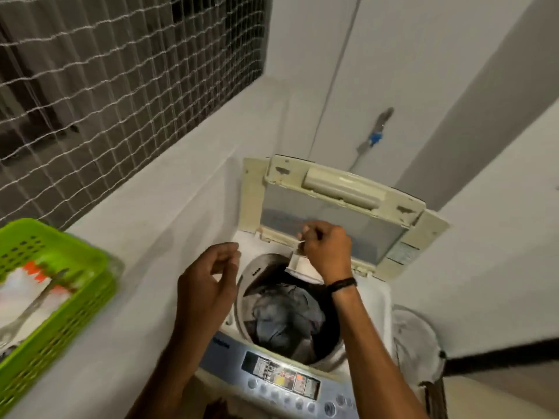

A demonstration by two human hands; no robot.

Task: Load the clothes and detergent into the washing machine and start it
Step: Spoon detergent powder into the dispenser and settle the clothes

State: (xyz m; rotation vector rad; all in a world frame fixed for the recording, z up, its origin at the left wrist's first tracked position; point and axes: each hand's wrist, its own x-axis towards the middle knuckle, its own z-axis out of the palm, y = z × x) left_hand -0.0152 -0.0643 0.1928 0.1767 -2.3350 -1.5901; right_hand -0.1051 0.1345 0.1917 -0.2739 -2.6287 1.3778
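Observation:
A top-loading washing machine [375, 300] stands below me with its lid [332, 213] raised against the wall. Dark clothes [281, 316] lie in the drum. My right hand [326, 249] is over the drum's far rim, pinching a small pale detergent packet [298, 261] that hangs down toward the opening. My left hand [208, 285] hovers at the drum's left edge, fingers curled and apart, holding nothing. The control panel [284, 382] with buttons runs along the near edge.
A green plastic basket [75, 309] with white and orange items sits on the ledge at left. A netted window grille [121, 86] fills the upper left. A tap with a blue fitting [375, 137] is on the back wall. A round pale bin [414, 343] stands at right.

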